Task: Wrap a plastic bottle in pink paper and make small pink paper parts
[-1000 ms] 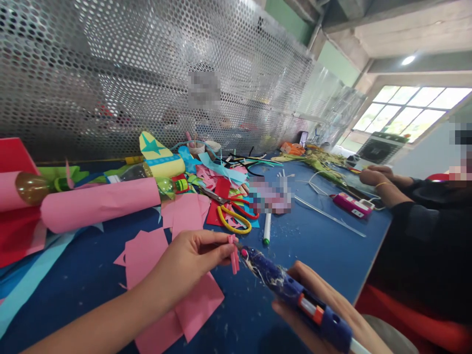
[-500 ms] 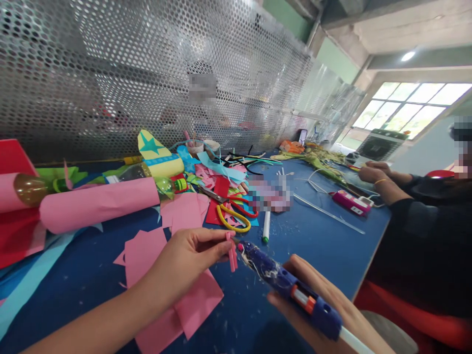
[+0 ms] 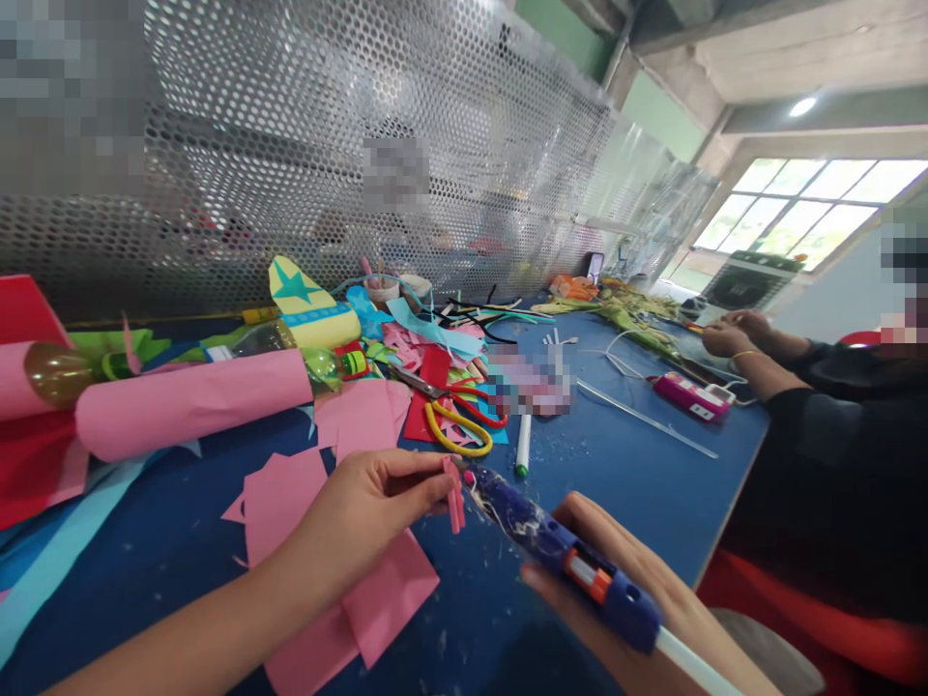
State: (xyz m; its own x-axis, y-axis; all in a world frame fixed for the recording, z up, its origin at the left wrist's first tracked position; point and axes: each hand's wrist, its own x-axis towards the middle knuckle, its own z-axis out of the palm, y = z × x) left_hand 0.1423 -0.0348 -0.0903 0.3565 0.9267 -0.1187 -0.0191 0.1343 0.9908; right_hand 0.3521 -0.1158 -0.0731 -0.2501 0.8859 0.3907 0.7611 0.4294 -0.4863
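Observation:
Between thumb and fingers, my left hand (image 3: 384,493) pinches a small folded strip of pink paper (image 3: 455,507) above the table. My right hand (image 3: 616,570) is wrapped around a blue glue gun (image 3: 536,522) with strings of dried glue on its barrel and a white glue stick (image 3: 688,657) coming out of its back. The gun's nozzle is at the upper part of the pink strip; whether it touches is hard to tell. Pink paper sheets (image 3: 391,599) lie beneath my left forearm. Scissors (image 3: 456,425) with red and yellow handles rest just beyond my hands.
A bottle wrapped in pink paper (image 3: 195,401) lies at left, near a yellow paper rocket (image 3: 319,319). A green-tipped marker (image 3: 523,445) and paper scraps sit in the middle. At right are a purple power strip (image 3: 688,398) and another person's hands (image 3: 729,335).
The glue gun in my right hand has shifted slightly left and up along the pink strip. My left hand stays almost still, keeping its pinch.

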